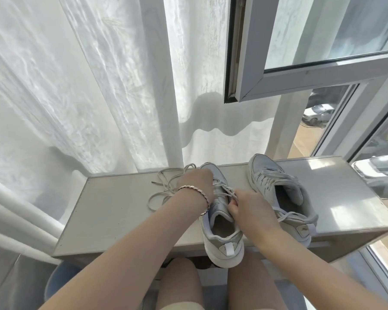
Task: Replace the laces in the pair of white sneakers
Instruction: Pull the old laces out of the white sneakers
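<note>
Pinning sneaker [222, 240] on counter [112, 209]: my left hand [197, 182] gripped forefoot against pull; right hand [249, 206] pinched lace [230, 194] near tongue. Spare laces [166, 186] lay left; second sneaker [278, 186] right.

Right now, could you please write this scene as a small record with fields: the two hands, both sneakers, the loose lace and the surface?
Surface: pale grey rectangular table
Shoe in work: middle white sneaker, heel toward the person and past the table's near edge
Left: left hand, wearing a metal bracelet, on that sneaker's front; fingers hidden
Right: right hand pinches the threaded white lace near the tongue's top
Other shoe: second white sneaker, further right, laced, untouched
Spare: loose white lace, on the table left of the middle sneaker
</note>
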A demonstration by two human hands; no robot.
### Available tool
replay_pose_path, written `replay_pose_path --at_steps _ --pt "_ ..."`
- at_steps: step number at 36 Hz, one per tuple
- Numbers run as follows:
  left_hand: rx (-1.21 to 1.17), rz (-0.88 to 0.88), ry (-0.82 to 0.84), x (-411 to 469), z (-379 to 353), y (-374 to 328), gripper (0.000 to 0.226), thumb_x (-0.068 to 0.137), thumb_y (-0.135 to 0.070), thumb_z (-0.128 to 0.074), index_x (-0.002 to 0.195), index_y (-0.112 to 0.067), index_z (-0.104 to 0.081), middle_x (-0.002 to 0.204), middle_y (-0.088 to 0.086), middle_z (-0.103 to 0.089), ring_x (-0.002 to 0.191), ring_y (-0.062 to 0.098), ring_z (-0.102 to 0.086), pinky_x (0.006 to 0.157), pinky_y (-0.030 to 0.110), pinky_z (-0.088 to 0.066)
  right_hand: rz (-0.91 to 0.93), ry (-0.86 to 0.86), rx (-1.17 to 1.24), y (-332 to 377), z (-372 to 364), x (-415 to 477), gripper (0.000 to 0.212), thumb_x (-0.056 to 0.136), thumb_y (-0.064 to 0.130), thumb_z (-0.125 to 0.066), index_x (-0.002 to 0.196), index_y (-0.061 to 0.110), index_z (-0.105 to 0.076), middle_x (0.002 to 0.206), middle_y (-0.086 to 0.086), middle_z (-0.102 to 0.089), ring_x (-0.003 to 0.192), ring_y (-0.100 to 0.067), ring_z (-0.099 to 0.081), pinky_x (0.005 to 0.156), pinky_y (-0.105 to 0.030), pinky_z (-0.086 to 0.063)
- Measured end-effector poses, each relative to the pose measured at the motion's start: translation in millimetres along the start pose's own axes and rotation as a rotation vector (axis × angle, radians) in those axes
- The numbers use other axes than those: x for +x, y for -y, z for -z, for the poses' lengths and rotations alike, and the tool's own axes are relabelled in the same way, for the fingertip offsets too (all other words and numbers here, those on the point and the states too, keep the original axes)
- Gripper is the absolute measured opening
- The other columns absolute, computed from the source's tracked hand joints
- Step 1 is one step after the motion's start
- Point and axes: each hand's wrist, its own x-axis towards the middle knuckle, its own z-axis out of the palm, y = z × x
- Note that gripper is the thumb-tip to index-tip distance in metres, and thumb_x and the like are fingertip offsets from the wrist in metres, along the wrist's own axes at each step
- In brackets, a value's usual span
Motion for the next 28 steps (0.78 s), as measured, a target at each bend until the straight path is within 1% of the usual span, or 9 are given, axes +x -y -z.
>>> replay_pose_path --at_steps 5,9,11,14,17,19,23,26,28 --pt "-0.016 -0.015 -0.050 -3 -7 -1 0.023 0.089 -0.009 -0.045 0.108 -0.015 -0.056 0.117 0.006 -0.054 0.108 0.027 -0.054 0.082 0.034 -0.044 -0.004 0.006 0.025 -1 -1 0 0.018 0.095 0.021 -0.039 0.078 0.015 -0.040 0.061 0.004 -0.035 0.069 -0.026 -0.042 0.060 -0.030 -0.028" --pt "-0.134 0.034 -0.087 -9 -14 6 0.021 0.096 -0.019 -0.042 0.107 -0.011 -0.058 0.117 0.009 -0.055 0.109 0.026 -0.053 0.090 0.033 -0.041 -0.017 0.023 0.025 0 -1 0 0.031 0.096 0.023 -0.037 0.065 0.021 -0.030 0.062 0.004 -0.034 0.068 -0.025 -0.040 0.059 -0.030 -0.026" --pt "-0.184 0.071 -0.075 -13 -15 7 0.025 0.098 -0.025 -0.042 0.110 -0.008 -0.057 0.119 0.012 -0.055 0.110 0.027 -0.053 0.091 0.033 -0.040 -0.018 0.028 0.030 1 -2 0 0.030 0.096 0.023 -0.037 0.066 0.020 -0.031 0.062 0.004 -0.034 0.068 -0.024 -0.040 0.060 -0.030 -0.026" --pt "-0.407 0.145 -0.086 -17 -13 13 0.028 0.098 -0.027 -0.043 0.104 -0.004 -0.058 0.109 0.012 -0.060 0.106 0.028 -0.054 0.084 0.031 -0.038 -0.043 0.023 0.048 0 -1 -1 0.024 0.095 0.021 -0.037 0.072 0.017 -0.036 0.063 0.003 -0.034 0.069 -0.025 -0.041 0.061 -0.030 -0.027" --pt "-0.667 0.223 -0.112 -24 -16 30 0.019 0.096 -0.025 -0.049 0.088 -0.010 -0.056 0.081 0.004 -0.063 0.089 0.024 -0.059 0.075 0.029 -0.039 -0.056 0.034 0.069 -2 1 -2 0.031 0.095 0.020 -0.038 0.065 0.020 -0.030 0.062 0.003 -0.036 0.070 -0.025 -0.042 0.060 -0.031 -0.027" --pt "-0.668 0.232 -0.129 -29 -20 42 0.018 0.094 -0.027 -0.052 0.081 -0.014 -0.053 0.071 -0.002 -0.058 0.081 0.022 -0.058 0.074 0.031 -0.041 -0.045 0.043 0.062 -1 2 -4 0.035 0.095 0.021 -0.038 0.062 0.022 -0.026 0.062 0.003 -0.037 0.069 -0.025 -0.042 0.057 -0.031 -0.026" --pt "-0.554 0.253 -0.244 -38 -30 58 0.019 0.095 -0.027 -0.050 0.086 -0.011 -0.055 0.082 0.002 -0.056 0.080 0.020 -0.050 0.070 0.029 -0.034 -0.014 0.070 0.016 9 0 -3 0.033 0.095 0.021 -0.037 0.064 0.022 -0.028 0.062 0.004 -0.035 0.068 -0.024 -0.039 0.046 -0.023 -0.019" --pt "-0.604 0.302 -0.373 -40 -29 66 0.020 0.096 -0.023 -0.049 0.092 -0.005 -0.057 0.086 0.006 -0.057 0.082 0.022 -0.050 0.068 0.027 -0.030 -0.019 0.056 -0.025 10 0 0 0.016 0.095 0.018 -0.037 0.079 0.015 -0.038 0.068 0.000 -0.040 0.071 -0.025 -0.041 0.055 -0.029 -0.026" --pt "-0.658 0.339 -0.443 -40 -25 77 0.019 0.095 -0.021 -0.050 0.093 -0.004 -0.058 0.083 0.005 -0.056 0.083 0.023 -0.050 0.067 0.026 -0.028 -0.037 0.035 -0.040 7 1 0 0.012 0.096 0.018 -0.036 0.084 0.014 -0.040 0.076 -0.002 -0.045 0.073 -0.025 -0.043 0.062 -0.029 -0.029"
